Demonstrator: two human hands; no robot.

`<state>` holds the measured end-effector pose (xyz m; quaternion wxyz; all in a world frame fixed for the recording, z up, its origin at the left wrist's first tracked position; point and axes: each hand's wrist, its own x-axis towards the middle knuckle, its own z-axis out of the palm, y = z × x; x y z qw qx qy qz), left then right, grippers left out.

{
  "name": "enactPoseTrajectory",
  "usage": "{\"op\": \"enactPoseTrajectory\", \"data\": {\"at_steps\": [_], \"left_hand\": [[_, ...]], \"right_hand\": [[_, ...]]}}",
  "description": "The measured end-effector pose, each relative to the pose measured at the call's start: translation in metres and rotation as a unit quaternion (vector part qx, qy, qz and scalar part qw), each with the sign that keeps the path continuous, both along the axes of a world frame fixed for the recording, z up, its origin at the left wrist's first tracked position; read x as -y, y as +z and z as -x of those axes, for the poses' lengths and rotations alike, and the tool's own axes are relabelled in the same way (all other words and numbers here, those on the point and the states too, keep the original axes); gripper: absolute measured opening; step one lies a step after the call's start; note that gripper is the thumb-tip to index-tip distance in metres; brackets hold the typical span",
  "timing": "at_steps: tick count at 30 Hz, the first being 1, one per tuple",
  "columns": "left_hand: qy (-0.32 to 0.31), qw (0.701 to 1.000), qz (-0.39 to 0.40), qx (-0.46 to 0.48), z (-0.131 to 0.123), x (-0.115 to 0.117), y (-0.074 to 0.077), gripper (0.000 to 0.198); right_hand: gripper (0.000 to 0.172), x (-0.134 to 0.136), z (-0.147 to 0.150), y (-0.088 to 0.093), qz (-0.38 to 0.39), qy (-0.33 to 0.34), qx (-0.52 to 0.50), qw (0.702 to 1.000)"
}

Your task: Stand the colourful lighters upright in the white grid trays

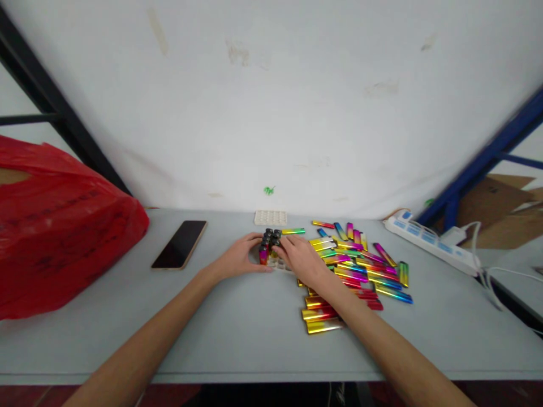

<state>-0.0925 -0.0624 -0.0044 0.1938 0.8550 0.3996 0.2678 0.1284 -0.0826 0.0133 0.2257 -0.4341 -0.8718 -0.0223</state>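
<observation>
A small white tray point(278, 265) holds several upright rainbow-coloured lighters point(268, 242) with black tops, at the middle of the grey table point(237, 322). My left hand point(241, 257) rests against the tray's left side, fingers curled round it. My right hand point(302, 257) lies on the tray's right side, fingers bent over the lighters; what its fingertips hold is hidden. A loose pile of shiny lighters point(360, 268) lies flat to the right of my right hand, some under my right wrist.
An empty white tray point(270, 217) lies by the wall behind the hands. A black phone point(180, 244) lies to the left, a red plastic bag point(55, 226) at far left. A white power strip point(428, 240) with cables sits at right.
</observation>
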Motion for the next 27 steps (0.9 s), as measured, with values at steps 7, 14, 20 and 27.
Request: {"op": "enactPoseTrajectory", "data": {"at_steps": [7, 14, 20, 27], "left_hand": [[0.003, 1.0, -0.008, -0.003, 0.0, 0.0, 0.0, 0.076], [0.008, 1.0, 0.013, -0.014, 0.001, 0.0, 0.001, 0.079], [0.013, 1.0, 0.015, -0.006, 0.001, 0.002, 0.003, 0.076], [0.016, 1.0, 0.024, -0.006, 0.0, 0.002, 0.003, 0.078]], "right_hand": [[0.035, -0.014, -0.038, 0.014, -0.01, -0.029, -0.025, 0.999], [0.028, -0.09, -0.137, 0.01, 0.066, -0.177, 0.061, 0.98], [0.029, -0.11, -0.154, -0.009, 0.095, -0.18, 0.105, 0.973], [0.025, -0.1, -0.151, -0.004, 0.096, -0.104, -0.205, 0.968]]}}
